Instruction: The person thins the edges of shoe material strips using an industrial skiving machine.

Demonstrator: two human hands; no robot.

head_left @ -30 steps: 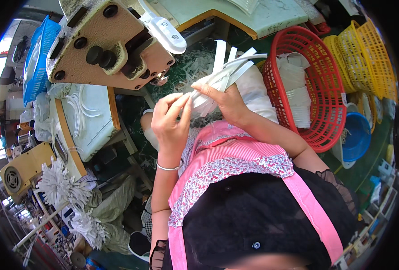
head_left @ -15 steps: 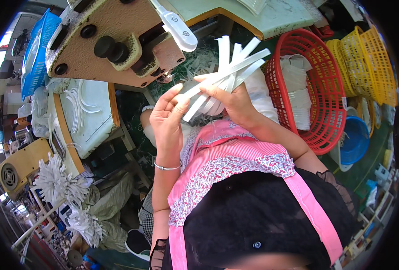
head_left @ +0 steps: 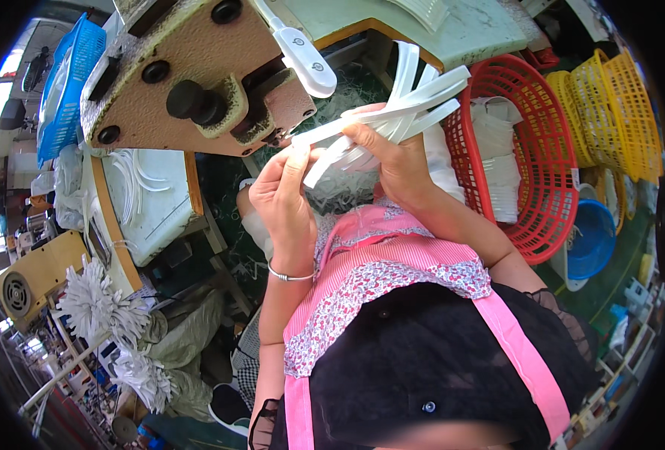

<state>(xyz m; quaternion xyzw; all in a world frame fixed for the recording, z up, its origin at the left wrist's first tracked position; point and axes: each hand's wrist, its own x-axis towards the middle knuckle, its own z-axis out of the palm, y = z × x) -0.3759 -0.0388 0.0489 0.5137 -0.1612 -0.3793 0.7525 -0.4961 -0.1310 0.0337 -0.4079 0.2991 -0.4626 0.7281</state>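
Observation:
A loose bundle of white flat strips point(head_left: 403, 111) fans out from my right hand point(head_left: 403, 161), which is closed round it with the thumb on top. Between the thumb and fingers of my left hand point(head_left: 281, 191) is pinched the near-left end of one white strip point(head_left: 325, 132). That end lies just below the head of a beige sewing machine point(head_left: 197, 82), close to its needle area; whether they touch, I cannot tell. A white lamp with buttons point(head_left: 310, 66) is fixed beside the machine head. White scraps point(head_left: 340, 191) lie below my hands.
To the right stands a red plastic basket point(head_left: 523, 251) holding stacked white pieces point(head_left: 493, 161). Beyond it are yellow baskets point(head_left: 610, 112) and a blue basin point(head_left: 593, 238). Left, a small table point(head_left: 160, 217) bears curved white strips point(head_left: 128, 180); bunched white strips point(head_left: 96, 304) hang nearby.
The bundle and my right hand have shifted slightly up and to the right. My left thumb and fingers have closed on the strip's end, beside the machine head.

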